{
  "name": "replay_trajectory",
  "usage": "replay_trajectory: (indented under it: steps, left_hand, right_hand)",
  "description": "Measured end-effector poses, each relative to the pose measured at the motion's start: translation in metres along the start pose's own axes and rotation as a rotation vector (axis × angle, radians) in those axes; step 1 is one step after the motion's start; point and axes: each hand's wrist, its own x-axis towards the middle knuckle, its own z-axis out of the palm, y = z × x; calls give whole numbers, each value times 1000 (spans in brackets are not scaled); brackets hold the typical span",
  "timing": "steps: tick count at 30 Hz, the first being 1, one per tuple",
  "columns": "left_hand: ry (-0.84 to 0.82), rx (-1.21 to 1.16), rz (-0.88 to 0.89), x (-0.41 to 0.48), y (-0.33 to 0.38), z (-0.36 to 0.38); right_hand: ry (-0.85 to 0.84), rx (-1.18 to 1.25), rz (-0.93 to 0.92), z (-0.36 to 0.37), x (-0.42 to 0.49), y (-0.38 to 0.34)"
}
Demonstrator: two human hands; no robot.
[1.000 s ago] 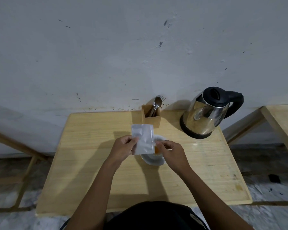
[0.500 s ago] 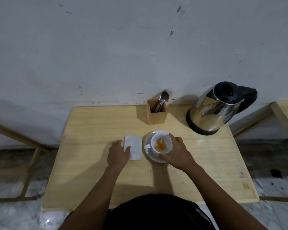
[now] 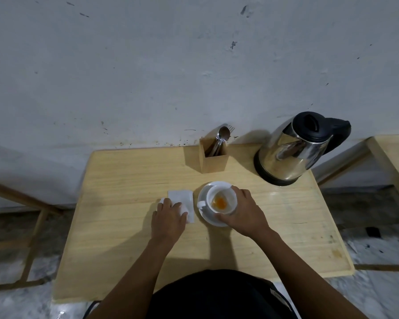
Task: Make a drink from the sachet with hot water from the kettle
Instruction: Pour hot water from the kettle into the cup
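Observation:
A white cup [image 3: 221, 200] with orange powder at its bottom stands on a white saucer [image 3: 203, 216] in the middle of the wooden table [image 3: 129, 226]. My right hand [image 3: 243, 212] wraps around the cup's right side. The silvery-white sachet [image 3: 182, 200] lies flat on the table just left of the saucer, and my left hand [image 3: 169, 218] rests on its near end, fingers spread flat. The steel kettle [image 3: 293, 149] with a black lid and handle stands at the table's back right, apart from both hands.
A wooden holder [image 3: 213, 158] with spoons and a fork stands at the back edge, between cup and kettle. A grey wall rises right behind the table. Another wooden table [image 3: 394, 157] edges in at the far right.
The sachet was held up over the cup by both hands a second ago. It now lies on the table under my left hand, and my right hand has gone to the cup.

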Motion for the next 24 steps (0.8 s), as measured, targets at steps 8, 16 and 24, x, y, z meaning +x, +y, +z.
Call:
replay_trajectory:
  steps: [8, 16, 24]
  left_hand:
    - [-10, -591, 33, 0, 46, -13]
    - [43, -719, -147, 3, 78, -3]
    - [151, -702, -316, 3, 101, -1]
  right_hand:
    - [254, 99, -42, -23, -11, 21]
    - [600, 245, -47, -84, -17, 61]
    - [761, 235, -65, -173, 9, 84]
